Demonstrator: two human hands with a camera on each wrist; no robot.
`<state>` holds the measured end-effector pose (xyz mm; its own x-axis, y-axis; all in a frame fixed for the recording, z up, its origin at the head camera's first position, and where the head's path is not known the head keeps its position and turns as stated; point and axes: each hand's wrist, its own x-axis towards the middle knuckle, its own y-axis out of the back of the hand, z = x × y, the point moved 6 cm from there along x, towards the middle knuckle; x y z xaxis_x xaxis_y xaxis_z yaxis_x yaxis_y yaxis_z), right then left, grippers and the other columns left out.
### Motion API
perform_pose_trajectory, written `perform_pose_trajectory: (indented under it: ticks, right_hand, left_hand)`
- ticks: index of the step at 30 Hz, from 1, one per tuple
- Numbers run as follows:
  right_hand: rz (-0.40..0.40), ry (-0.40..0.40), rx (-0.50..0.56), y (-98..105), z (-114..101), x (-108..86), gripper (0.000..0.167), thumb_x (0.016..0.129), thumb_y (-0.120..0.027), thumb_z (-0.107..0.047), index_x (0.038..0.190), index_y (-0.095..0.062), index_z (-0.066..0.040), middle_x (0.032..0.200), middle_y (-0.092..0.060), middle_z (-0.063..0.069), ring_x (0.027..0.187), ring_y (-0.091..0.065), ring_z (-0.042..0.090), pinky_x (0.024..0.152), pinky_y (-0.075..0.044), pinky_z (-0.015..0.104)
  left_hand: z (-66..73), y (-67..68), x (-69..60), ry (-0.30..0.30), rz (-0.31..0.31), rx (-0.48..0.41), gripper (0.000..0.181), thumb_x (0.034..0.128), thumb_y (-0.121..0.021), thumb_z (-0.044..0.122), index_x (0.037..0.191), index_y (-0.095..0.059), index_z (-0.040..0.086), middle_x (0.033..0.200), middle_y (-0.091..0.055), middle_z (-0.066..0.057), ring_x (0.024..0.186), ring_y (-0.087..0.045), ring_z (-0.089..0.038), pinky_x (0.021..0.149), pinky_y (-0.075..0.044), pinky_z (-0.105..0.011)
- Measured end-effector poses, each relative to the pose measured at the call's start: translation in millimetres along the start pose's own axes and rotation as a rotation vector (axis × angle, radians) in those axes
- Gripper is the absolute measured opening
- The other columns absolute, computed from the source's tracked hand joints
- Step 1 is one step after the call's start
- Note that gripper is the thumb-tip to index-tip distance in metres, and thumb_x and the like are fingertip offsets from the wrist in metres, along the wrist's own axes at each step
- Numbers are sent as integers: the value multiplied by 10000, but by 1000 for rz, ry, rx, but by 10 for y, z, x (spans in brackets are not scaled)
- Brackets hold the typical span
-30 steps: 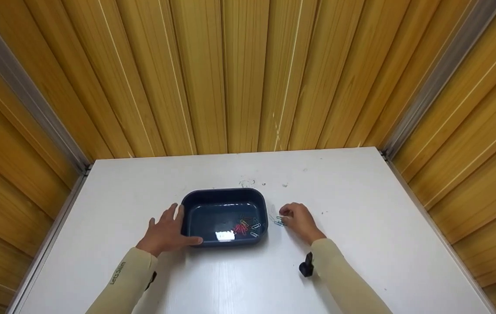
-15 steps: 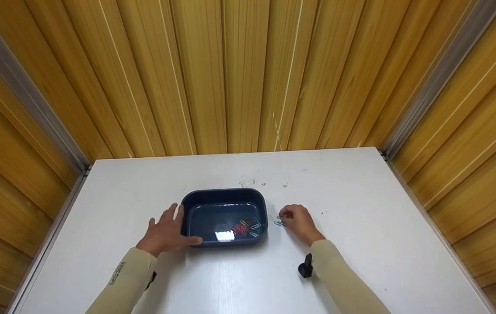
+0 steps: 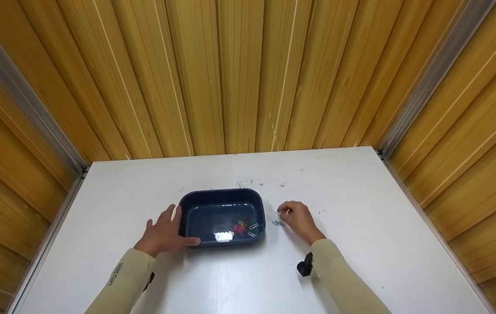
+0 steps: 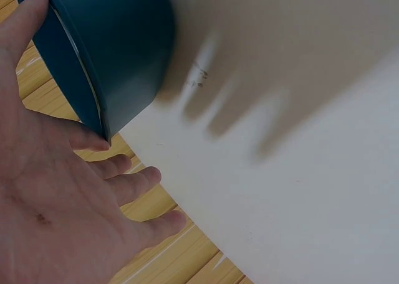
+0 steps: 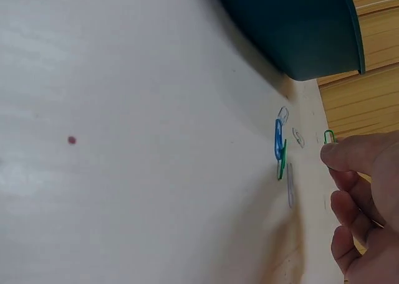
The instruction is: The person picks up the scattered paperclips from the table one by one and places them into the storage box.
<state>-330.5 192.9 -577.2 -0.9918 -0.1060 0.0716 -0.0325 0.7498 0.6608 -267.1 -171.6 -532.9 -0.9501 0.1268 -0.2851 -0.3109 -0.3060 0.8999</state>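
A dark blue rectangular tub (image 3: 219,244) stands on the white table, with several red, yellow and white paper clips (image 3: 240,227) toward its right end. My left hand (image 3: 162,233) rests at its left side, fingers spread. In the left wrist view, the thumb and one finger touch the tub's rim (image 4: 84,63) and the other fingers stay apart from it. To the right of the tub, my right hand (image 3: 299,220) pinches a green paper clip (image 5: 329,135) between thumb and finger, above the table. Below it lie a blue paper clip (image 5: 278,139) and several green and pale ones.
The white table (image 3: 226,283) carries dark smudges (image 3: 245,182) behind the tub. Yellow wood-patterned panels (image 3: 239,78) rise at the back and both sides. A small black device (image 3: 305,266) sits at the right wrist.
My right hand has lifted slightly from the paper clips on the table, with a clip in its fingertips. The left hand stays at the tub. The head view has shifted a little.
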Motion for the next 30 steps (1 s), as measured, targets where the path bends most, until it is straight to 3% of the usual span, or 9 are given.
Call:
perform_pose_trajectory:
  ticks: [7, 14, 21, 30]
  right_hand:
    - [22, 37, -28, 56, -199, -2, 125, 839, -707, -22, 899, -725, -130, 866, -660, 13, 862, -554, 187, 806, -446, 343]
    - [44, 137, -16, 93, -469, -8, 119, 840, -716, -26, 906, -728, -124, 845, -670, 0, 885, -584, 282, 802, -464, 365]
    - [52, 239, -6, 57, -719, -27, 112, 834, -724, -35, 927, -734, -98, 872, -704, -2, 866, -592, 247, 787, -478, 402]
    - [8, 253, -9, -82, -806, -46, 116, 836, -705, -23, 897, -726, -119, 870, -691, 7, 858, -574, 212, 798, -451, 355]
  left_hand:
    - [0, -8, 4, -4, -5, 2, 1215, 709, -689, 705, 1541, -141, 11, 1604, -124, -233, 1468, -187, -418, 1119, -104, -714]
    - [8, -4, -4, -4, -7, 7, 1215, 712, -683, 708, 1542, -135, 10, 1605, -120, -233, 1466, -190, -421, 1119, -112, -712]
    - [12, -5, -7, -17, 10, 16, 1215, 699, -695, 708, 1529, -176, -11, 1586, -168, -256, 1441, -242, -440, 1093, -162, -729]
    - [8, -15, -6, 0, 1, -2, 1223, 699, -694, 710, 1540, -149, 9, 1599, -137, -242, 1458, -210, -429, 1116, -122, -715]
